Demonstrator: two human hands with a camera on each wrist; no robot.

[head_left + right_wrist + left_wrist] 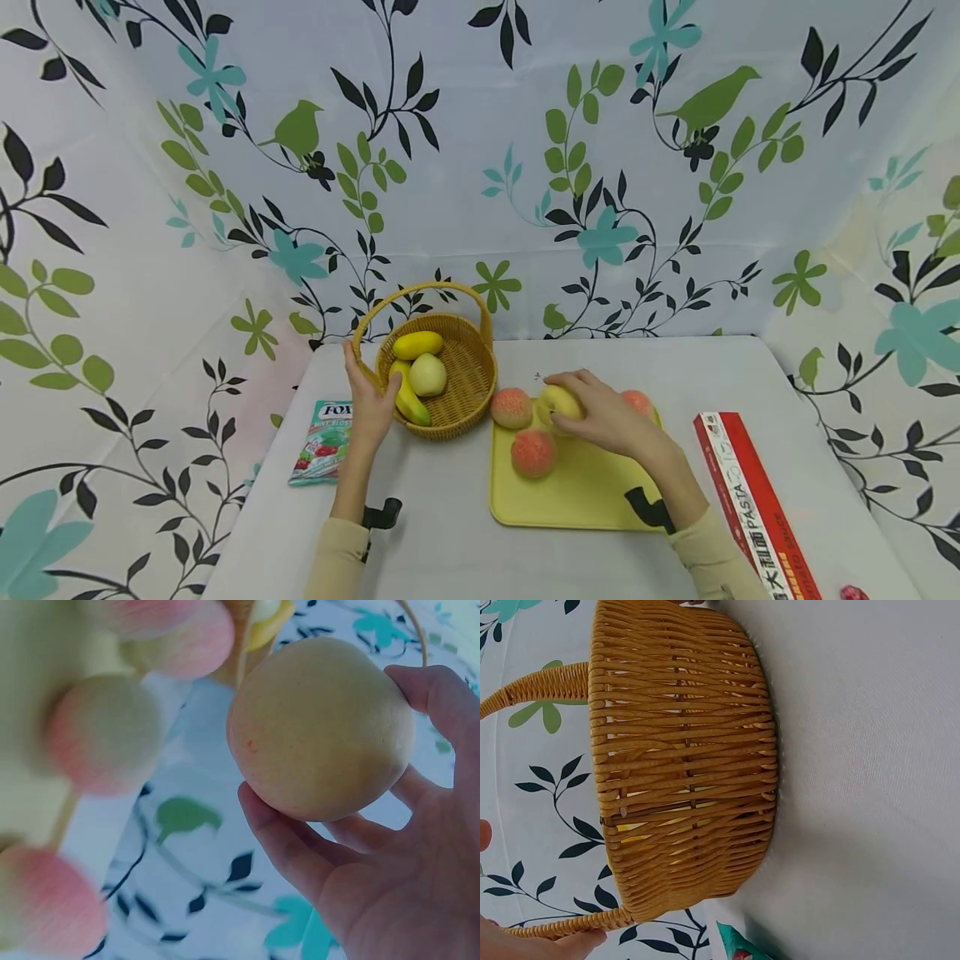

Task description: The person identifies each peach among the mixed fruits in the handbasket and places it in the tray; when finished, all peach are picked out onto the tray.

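Observation:
My right hand (600, 412) grips a yellowish peach (319, 731) with a faint pink blush, thumb on one side and fingers on the other. In the head view this peach is over the back left of a yellow tray (577, 500). Several pink peaches (533, 454) lie on the tray around it. My left hand (371, 404) holds the wicker basket (682, 765) by the left foot of its handle (570, 924). Inside the basket are a banana (408, 400), a pale green round fruit (427, 375) and an oval yellow fruit (417, 344).
A teal FOX candy bag (322, 446) lies left of my left forearm. To the tray's right is a long red and white pasta box (753, 508). Part of a red object (853, 592) shows at the bottom right edge. Patterned cloth (465, 167) hangs behind the white table (435, 517).

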